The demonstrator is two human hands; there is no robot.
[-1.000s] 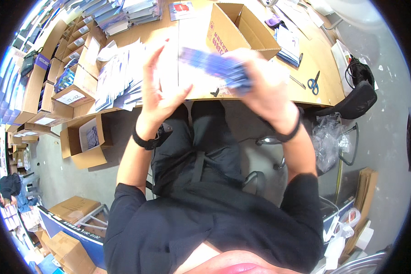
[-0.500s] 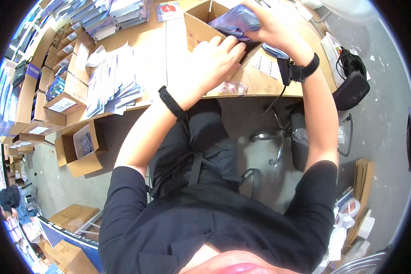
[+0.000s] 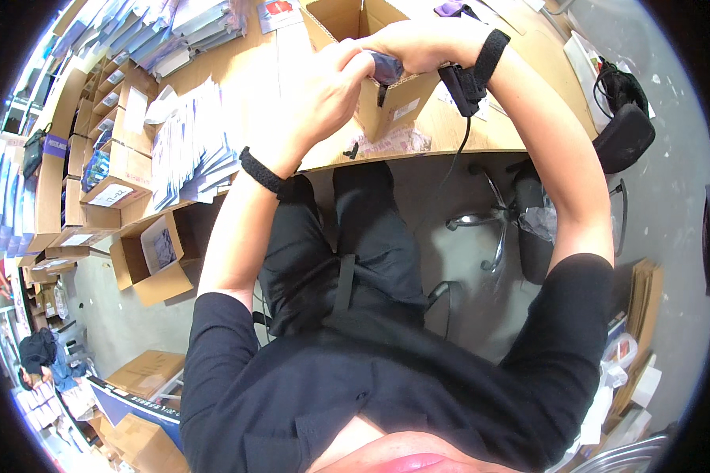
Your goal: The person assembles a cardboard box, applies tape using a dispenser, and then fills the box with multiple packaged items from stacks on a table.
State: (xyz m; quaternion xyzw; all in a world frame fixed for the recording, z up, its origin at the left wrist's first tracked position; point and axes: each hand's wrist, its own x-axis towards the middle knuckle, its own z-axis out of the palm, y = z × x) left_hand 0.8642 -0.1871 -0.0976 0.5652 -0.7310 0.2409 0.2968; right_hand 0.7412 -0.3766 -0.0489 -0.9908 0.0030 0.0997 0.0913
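Note:
Both my hands meet over the near edge of an open cardboard box on the table. My left hand is closed, its fingertips pinching the left end of a small, shiny, dark bluish packet. From the right, my right hand bends down with its fingers closed around the packet's other side, mostly covering it. A short black piece hangs just under the packet against the box. A black strap circles each wrist, and the right one carries a small black device with a cable.
A fanned pile of white-and-blue envelopes lies left of my hands. Stacked packs and partitioned cardboard boxes stand farther left. Under the table's left is an open carton. A black case rests at the right edge. Crumpled clear plastic lies at the table's front.
My right hand has come left and down to the box's near edge, meeting my left hand. The large bluish-purple pack it held is no longer visible as before; a small dark part shows between my hands.

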